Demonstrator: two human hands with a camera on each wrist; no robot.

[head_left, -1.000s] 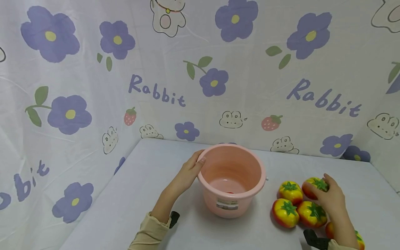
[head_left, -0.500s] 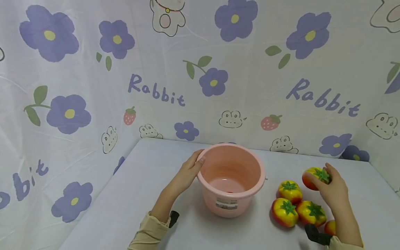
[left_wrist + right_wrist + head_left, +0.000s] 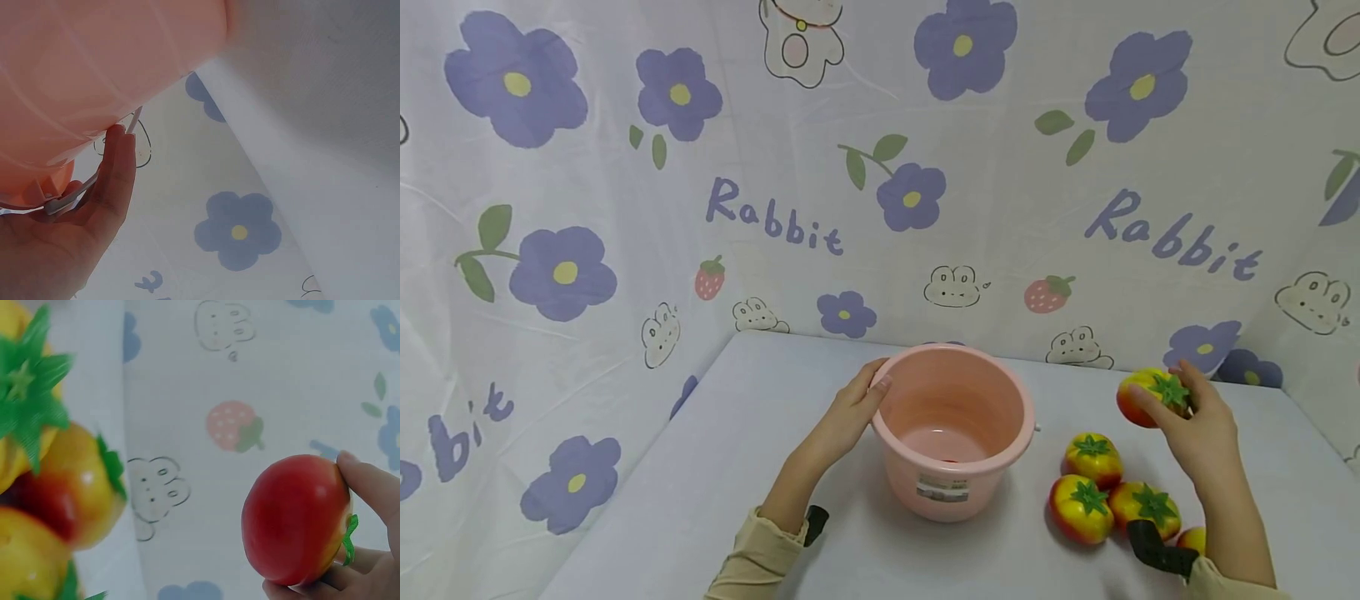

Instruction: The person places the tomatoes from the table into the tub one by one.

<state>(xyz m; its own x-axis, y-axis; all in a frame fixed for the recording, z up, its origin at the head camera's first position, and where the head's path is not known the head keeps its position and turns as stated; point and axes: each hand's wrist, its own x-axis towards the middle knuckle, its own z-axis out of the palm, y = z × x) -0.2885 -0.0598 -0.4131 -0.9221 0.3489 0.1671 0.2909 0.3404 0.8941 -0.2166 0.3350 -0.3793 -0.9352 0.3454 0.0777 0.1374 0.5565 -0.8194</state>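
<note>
In the head view my left hand (image 3: 853, 407) grips the left rim of a pink plastic bucket (image 3: 966, 392), thumb over the lip. The left wrist view shows the fingers (image 3: 119, 162) along the bucket's outer wall, by its thin handle (image 3: 69, 199). A sliver of something red (image 3: 950, 461) peeks over the near rim from the bucket's bottom. Off to the right, my right hand (image 3: 1208, 429) holds a toy tomato (image 3: 1138, 379) up above the table, between thumb and fingers. It is red underneath, yellow on top, with green star-shaped leaves; the right wrist view shows its red base (image 3: 290, 519).
Several more toy tomatoes (image 3: 1081, 510) sit clustered on the white-covered table (image 3: 760, 392), right of the bucket and below my right hand. My right forearm partly hides one (image 3: 1191, 540). A flower-print cloth (image 3: 985, 208) hangs behind the table.
My right hand has lifted the toy tomato from beside the cluster, raising it up and slightly away. My left hand and the bucket stay put.
</note>
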